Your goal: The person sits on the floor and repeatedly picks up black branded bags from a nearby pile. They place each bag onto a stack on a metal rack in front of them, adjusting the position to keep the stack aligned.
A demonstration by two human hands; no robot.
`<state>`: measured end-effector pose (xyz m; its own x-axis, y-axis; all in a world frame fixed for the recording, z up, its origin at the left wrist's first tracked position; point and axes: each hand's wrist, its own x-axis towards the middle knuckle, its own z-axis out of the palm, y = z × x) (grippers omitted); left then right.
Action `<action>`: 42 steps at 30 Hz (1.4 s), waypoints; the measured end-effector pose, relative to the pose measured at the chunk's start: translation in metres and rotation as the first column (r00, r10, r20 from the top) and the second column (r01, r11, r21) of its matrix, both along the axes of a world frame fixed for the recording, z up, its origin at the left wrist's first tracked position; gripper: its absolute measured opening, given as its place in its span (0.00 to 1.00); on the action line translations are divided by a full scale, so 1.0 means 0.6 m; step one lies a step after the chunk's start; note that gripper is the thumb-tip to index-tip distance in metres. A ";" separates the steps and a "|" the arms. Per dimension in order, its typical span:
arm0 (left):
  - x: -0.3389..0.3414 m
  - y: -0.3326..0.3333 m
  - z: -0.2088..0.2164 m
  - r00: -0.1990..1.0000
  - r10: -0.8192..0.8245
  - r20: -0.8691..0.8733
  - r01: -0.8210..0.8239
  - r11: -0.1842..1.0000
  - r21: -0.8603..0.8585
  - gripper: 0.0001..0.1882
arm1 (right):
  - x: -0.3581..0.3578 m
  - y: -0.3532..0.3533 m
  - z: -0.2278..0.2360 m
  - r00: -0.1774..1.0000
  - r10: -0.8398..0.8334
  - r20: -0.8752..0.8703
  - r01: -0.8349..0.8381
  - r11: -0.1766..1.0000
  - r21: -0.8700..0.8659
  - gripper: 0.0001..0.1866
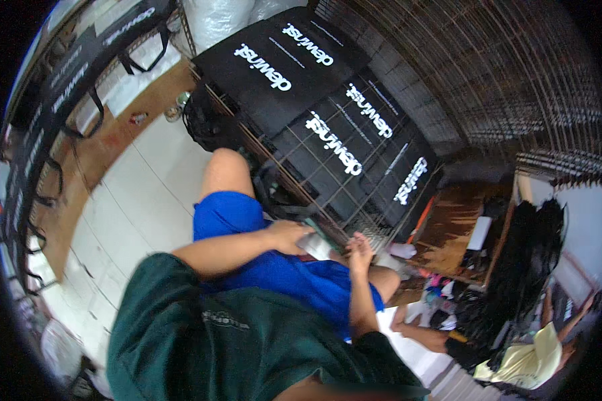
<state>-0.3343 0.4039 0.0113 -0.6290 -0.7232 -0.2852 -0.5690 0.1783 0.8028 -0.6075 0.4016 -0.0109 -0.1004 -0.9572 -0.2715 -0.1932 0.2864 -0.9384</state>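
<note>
My left hand [290, 237] is at my lap, its fingers closed at the edge of a pale, flat thing with a dark green strip [320, 246]; blur hides its kind. To its right, my right hand [360, 252] is raised with its fingers bunched together. Whatever it may hold is too small to make out. Just beyond both hands is the wire rack [294, 177], with flat black bags [331, 140] bearing white print lying on it.
Black bags with handles [80, 73] line a shelf at the left, above the white tiled floor [150, 177]. A brown wooden board [448, 227] and a heap of black material [525, 260] are at the right. Another person in a yellow top [528, 361] sits at lower right.
</note>
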 end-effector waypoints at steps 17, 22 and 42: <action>0.189 -0.263 -0.012 0.201 0.965 0.168 -0.925 0.243 -0.292 0.43 | -0.155 0.071 0.114 0.909 -0.216 -0.355 0.101 0.944 -0.314 0.13; 0.239 -0.310 -0.084 -0.076 0.993 0.089 -0.988 -0.063 -0.138 0.44 | -0.223 0.136 0.075 0.787 -0.427 -0.446 0.278 0.890 -0.361 0.07; 0.350 -0.367 -0.116 -0.458 0.887 0.068 -0.889 -0.457 -0.033 0.30 | -0.217 0.095 0.053 0.712 -0.377 -0.592 0.230 0.923 -0.310 0.05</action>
